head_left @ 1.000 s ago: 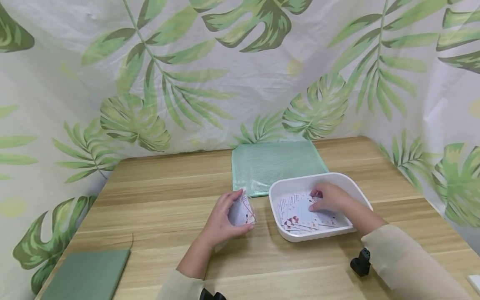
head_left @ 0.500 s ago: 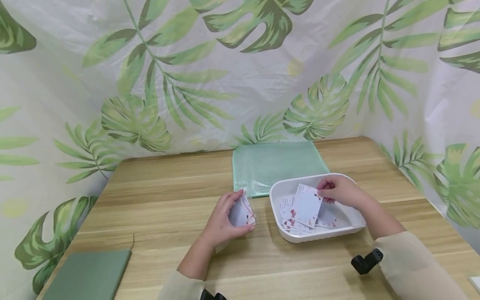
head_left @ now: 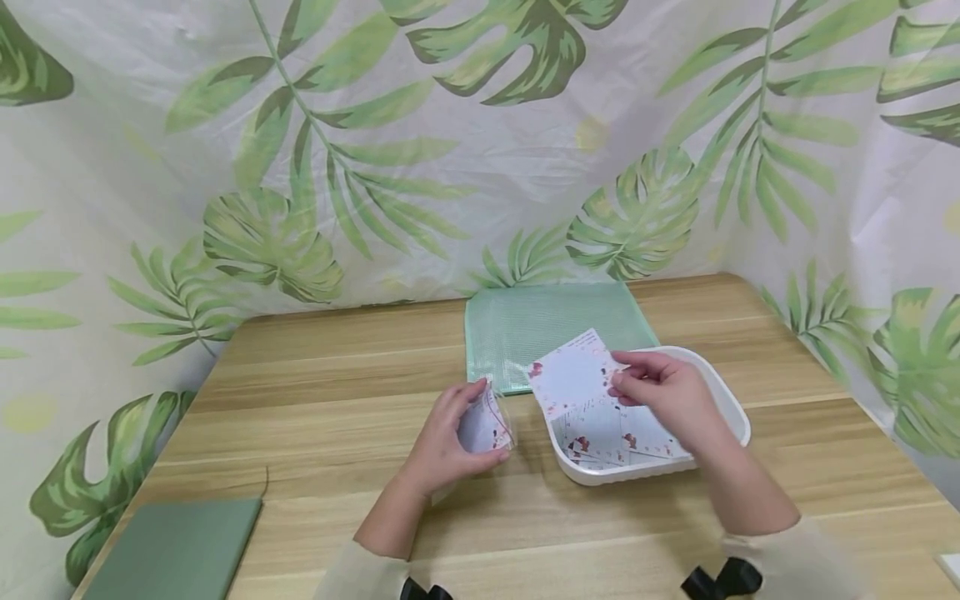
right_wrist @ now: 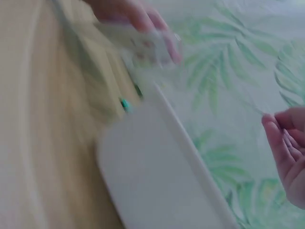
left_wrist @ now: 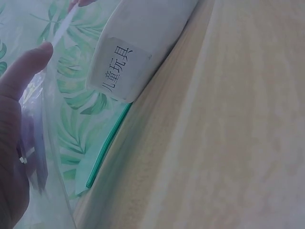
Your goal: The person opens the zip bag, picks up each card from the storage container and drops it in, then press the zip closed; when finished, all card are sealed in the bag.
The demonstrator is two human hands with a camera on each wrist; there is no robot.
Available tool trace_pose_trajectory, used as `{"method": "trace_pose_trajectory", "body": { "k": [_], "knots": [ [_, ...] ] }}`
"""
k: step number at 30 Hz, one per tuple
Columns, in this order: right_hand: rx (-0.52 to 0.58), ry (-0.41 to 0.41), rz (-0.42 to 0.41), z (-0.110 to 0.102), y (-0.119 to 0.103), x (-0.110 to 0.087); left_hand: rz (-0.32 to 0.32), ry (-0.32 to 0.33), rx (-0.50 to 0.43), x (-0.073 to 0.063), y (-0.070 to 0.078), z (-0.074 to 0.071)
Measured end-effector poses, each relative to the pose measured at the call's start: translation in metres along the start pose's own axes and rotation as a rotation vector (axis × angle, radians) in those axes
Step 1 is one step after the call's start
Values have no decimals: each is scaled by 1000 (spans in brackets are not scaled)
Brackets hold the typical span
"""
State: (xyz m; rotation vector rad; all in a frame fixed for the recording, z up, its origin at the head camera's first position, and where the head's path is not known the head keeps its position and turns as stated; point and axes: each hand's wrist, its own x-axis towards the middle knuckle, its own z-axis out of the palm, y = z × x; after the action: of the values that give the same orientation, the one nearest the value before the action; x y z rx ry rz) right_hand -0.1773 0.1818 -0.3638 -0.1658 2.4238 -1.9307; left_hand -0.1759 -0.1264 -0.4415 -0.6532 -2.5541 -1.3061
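Note:
My left hand holds a clear plastic bag with white printed cards inside, thumb and fingers spread to either side of it. My right hand pinches one white square card with small red floral print. That card is raised over the left part of a white plastic tray, where several similar cards lie overlapping. A gap separates the pinched card from the bag. In the right wrist view the right hand shows fingertips pressed together, the card hardly visible.
Behind the tray lies a translucent green mesh pouch, partly covered by it. A flat dark green board sits at the front left of the wooden table. The tray bears a printed label on its side.
The right hand has lifted a card from the pile in the tray and carried it left and up, tilting it. My left hand and the bag have stayed in place.

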Motion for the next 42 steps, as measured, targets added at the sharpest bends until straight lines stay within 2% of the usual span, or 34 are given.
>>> {"method": "trace_pose_trajectory", "body": {
  "k": [6, 13, 21, 28, 35, 42],
  "knots": [
    [75, 124, 39, 44, 2, -10, 4, -3, 10, 0, 2, 0],
    [123, 164, 69, 63, 7, -15, -33, -7, 12, 0, 3, 0],
    [118, 148, 106, 66, 11, -22, -54, 8, 24, -1, 2, -1],
    [43, 147, 112, 62, 8, -23, -80, -4, 7, -1, 4, -2],
    [-10, 116, 129, 58, 1, -23, -74, -7, 17, 0, 4, -1],
    [-4, 96, 102, 57, 0, -21, -25, -17, 34, 0, 3, -2]
  ]
}}
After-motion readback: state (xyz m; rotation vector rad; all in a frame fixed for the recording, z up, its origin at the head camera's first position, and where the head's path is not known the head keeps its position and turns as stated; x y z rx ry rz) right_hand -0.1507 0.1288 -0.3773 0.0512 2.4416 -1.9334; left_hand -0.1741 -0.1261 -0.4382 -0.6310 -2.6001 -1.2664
